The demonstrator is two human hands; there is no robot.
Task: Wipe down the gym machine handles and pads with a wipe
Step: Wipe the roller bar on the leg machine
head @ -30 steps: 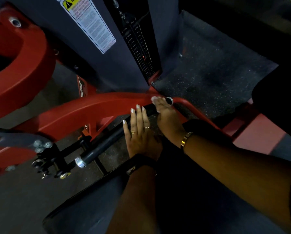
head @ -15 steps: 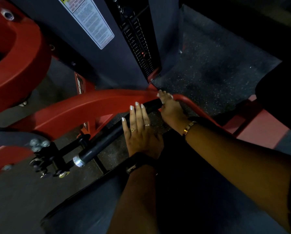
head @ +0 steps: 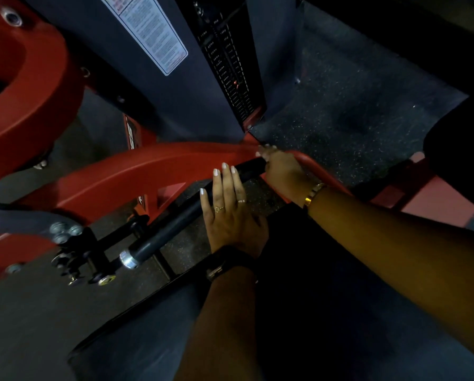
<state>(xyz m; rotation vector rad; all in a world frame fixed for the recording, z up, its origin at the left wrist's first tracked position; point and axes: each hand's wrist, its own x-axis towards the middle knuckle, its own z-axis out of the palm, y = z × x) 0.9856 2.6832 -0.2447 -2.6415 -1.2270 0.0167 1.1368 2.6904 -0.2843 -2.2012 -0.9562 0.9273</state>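
Hands meet mid-frame on the handle (head: 175, 218): right hand (head: 282, 171) wraps its far end, wipe unseen; left hand (head: 230, 213) lies flat, fingers extended. Handle looks rigid, likely grippy.

I see a red machine frame (head: 136, 174), a black handle bar (head: 175, 218) with a silver end cap (head: 128, 259), a dark grey tower carrying a white label (head: 153, 31), black floor (head: 340, 105) flecked with white, and a gold bracelet (head: 314, 193).
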